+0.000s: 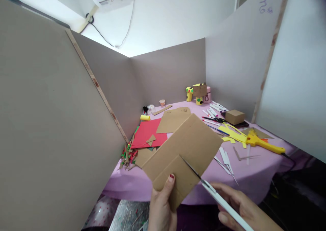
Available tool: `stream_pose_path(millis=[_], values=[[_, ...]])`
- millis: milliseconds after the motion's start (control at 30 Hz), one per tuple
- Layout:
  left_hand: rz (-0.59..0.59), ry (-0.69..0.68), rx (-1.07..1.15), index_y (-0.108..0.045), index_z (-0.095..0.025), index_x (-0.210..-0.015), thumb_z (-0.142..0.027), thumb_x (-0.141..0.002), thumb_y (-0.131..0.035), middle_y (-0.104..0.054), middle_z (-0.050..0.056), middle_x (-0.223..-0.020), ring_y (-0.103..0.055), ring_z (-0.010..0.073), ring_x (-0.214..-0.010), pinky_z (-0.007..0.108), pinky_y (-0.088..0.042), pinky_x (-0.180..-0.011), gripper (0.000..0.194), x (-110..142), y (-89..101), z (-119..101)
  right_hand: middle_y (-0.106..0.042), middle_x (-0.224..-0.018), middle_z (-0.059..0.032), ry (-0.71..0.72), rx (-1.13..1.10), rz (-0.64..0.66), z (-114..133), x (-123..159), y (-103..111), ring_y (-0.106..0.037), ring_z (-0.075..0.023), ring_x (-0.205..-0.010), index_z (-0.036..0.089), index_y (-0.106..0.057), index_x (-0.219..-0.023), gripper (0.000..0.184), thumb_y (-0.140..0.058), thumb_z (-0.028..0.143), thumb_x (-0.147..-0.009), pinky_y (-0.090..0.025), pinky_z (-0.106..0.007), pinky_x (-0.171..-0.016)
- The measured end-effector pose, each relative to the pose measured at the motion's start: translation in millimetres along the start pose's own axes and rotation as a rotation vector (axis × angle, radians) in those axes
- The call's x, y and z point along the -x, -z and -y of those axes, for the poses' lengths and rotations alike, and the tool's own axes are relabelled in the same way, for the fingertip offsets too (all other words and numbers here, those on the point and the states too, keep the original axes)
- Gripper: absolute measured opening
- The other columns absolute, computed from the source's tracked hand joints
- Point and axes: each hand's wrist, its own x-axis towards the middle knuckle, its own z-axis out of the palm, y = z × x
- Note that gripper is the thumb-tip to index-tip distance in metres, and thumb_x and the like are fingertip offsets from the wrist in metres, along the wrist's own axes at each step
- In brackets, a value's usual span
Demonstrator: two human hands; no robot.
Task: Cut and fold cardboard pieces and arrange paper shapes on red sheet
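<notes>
My left hand (164, 198) grips a sheet of brown cardboard (189, 137) near its lower corner, with the thumb on the face and the other fingers mostly behind. A fold or score line crosses the sheet, and a slit runs in its lower part. My right hand (236, 203) is closed on white-handled scissors (216, 195), seen nearly edge-on. Their dark blades lie at the cardboard's right side, with the tip by the slit. Both hands are held up in front of the table's near edge.
On the pink-covered table (203, 197) lie red sheets (146, 130), a cardboard piece (169, 120), scraps (129, 156), markers (211, 112), a yellow glue gun (265, 144) and a small brown box (234, 117). Painted yellow tubes (189, 95) stand at the back. Grey panels (168, 74) enclose the table.
</notes>
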Motion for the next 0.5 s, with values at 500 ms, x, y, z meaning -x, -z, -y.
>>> stream_pose_path(millis=[500], values=[[0.051, 0.027, 0.013, -0.048, -0.023, -0.122, -0.013, -0.067, -0.069, -0.069, 0.005, -0.099, -0.064, 0.0186, -0.092, 0.027, -0.052, -0.079, 0.059, 0.5, 3.9, 2.1, -0.06, -0.09, -0.0059, 0.024, 0.042, 0.018, 21.6, -2.4, 1.9, -0.053, -0.0202, -0.078, 0.023, -0.051, -0.121, 0.059, -0.059, 0.054, -0.073, -0.046, -0.029, -0.071]])
